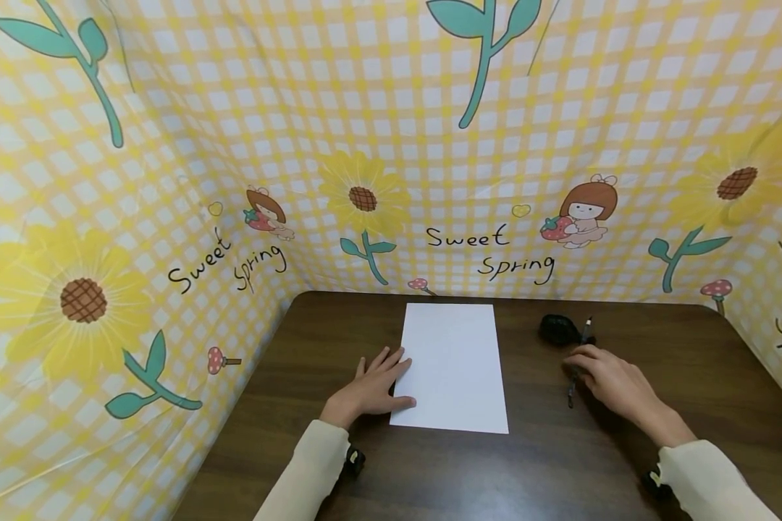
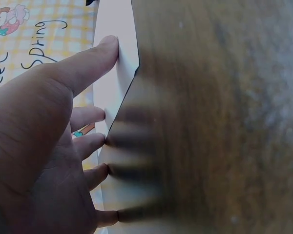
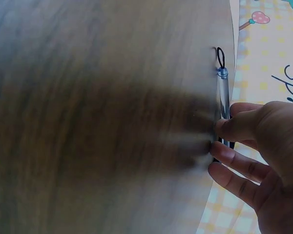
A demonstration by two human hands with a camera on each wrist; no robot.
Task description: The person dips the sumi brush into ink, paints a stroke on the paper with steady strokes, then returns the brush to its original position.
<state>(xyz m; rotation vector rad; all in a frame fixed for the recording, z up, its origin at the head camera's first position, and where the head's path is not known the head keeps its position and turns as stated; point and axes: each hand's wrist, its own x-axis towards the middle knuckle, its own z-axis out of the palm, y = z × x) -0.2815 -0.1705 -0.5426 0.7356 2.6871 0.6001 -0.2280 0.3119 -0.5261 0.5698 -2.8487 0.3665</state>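
Note:
A blank white sheet of paper (image 1: 452,369) lies on the dark wooden table. Spread along its left edge is my left hand (image 1: 371,387), with the thumb resting on the paper and the other fingertips at its edge and on the wood. To the right of the sheet, my right hand (image 1: 609,380) pinches a slim pen (image 1: 570,394) between thumb and fingers, low over the tabletop. The pen (image 3: 224,92) shows a clear barrel and a small black loop at one end in the right wrist view. My fingers hide its middle.
Just beyond the right hand sits a black rounded object (image 1: 558,329). The table (image 1: 456,477) has a rounded far edge. A yellow-and-white checked cloth (image 1: 391,130) with printed flowers hangs behind it and at both sides.

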